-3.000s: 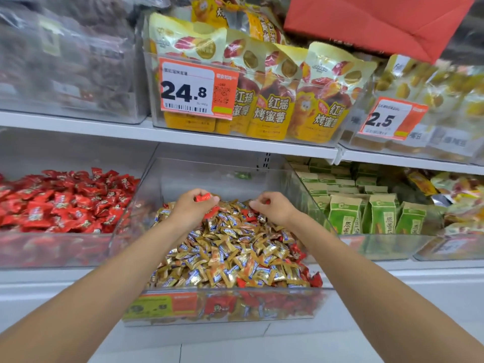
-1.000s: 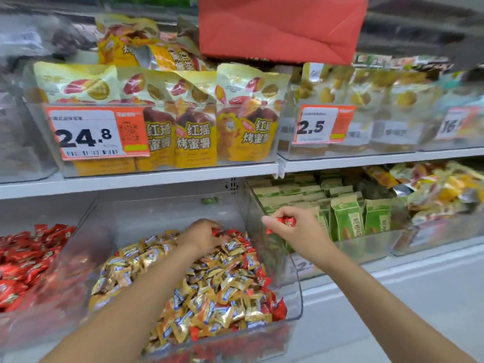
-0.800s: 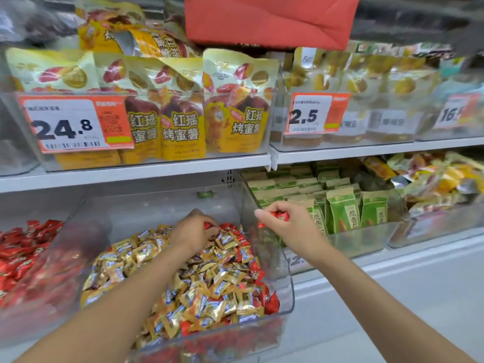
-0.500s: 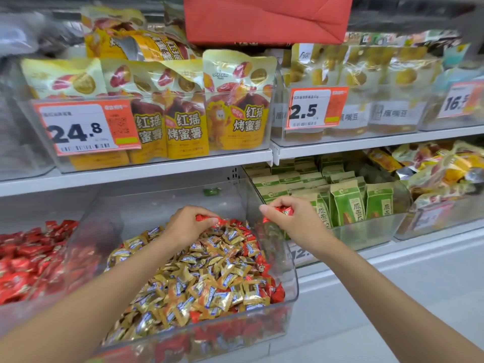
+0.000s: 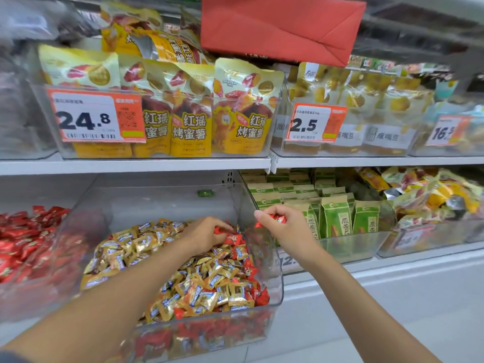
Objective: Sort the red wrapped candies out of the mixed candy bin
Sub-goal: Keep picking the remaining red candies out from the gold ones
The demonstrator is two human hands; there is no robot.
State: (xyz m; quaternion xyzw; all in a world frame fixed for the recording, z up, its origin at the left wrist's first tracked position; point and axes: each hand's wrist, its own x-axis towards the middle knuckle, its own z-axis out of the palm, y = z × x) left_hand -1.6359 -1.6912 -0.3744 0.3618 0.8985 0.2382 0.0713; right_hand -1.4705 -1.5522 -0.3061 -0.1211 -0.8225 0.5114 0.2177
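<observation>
Our right hand (image 5: pixel 285 226) is closed round red candies (image 5: pixel 279 219), held just over the right wall of the mixed candy bin (image 5: pixel 162 203); we cannot tell how many are in it. Our left hand (image 5: pixel 201 234) is down on the far right part of the heap, fingers curled, pinching a red candy (image 5: pixel 218 230) at the fingertips. More red ones lie along the right wall and near corner, and others show through the near wall beneath the gold candies (image 5: pixel 146 247).

The main risk, as we judge it, is a spill from the right hand. It hangs on the line between the bin and the green packets (image 5: pixel 335 221) to the right, so a wrapper slipping from a full hand could drop among those packets or back into the heap. The foil looks slick, and a pinch on one twisted end alone may let the candy slide out. The left hand could also drag a gold candy up with the red one, since they lie touching and overlapping. The bin of red candies (image 5: pixel 39 292) sits to the left, so the right hand must cross over the open heap to reach it. That adds another chance to shed one.

The piece in the right hand seems to lie with its long axis left to right, one red end poking out leftward below the thumb. The one in the left fingertips is mostly hidden, so we cannot tell its axis.
</observation>
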